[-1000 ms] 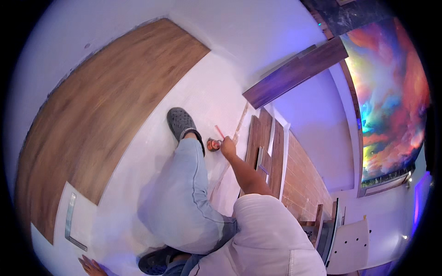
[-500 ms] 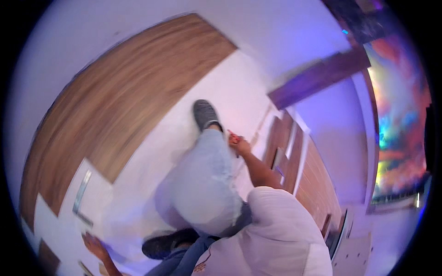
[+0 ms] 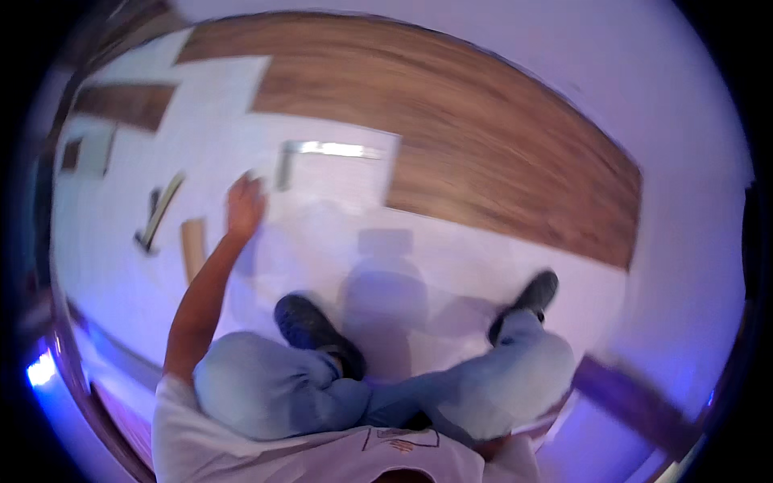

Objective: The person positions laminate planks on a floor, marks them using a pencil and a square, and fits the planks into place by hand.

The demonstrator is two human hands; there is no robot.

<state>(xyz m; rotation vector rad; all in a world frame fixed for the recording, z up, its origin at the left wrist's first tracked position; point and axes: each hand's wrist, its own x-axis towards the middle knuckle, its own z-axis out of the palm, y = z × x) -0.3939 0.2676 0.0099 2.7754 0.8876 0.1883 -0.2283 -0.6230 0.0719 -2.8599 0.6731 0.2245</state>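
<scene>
My left hand [image 3: 245, 203] reaches out over the white floor, palm down and a little blurred. Its fingers are apart and nothing shows in them. Just to its right lies an L-shaped metal square [image 3: 334, 150], not touched by the hand. Left of the hand rests a hammer [image 3: 165, 208] with a pale handle and dark head. A short light wooden block [image 3: 193, 248] lies beside my left forearm. Beyond these, laid brown wood-look planks [image 3: 459, 121] cover the far floor in stepped rows. My right hand is out of sight.
One loose brown plank [image 3: 129, 105] lies at the far left, near a small pale piece [image 3: 97, 151]. At the lower right is another plank [image 3: 636, 406]. My shoes [image 3: 310, 326] stand on the white floor sheet [image 3: 451, 233]. A wall [image 3: 684, 201] rises on the right.
My view has swung left, bringing the hammer and wooden block into sight. My left hand now reaches near the metal square. The right hand, earlier gripping something red, has gone from view.
</scene>
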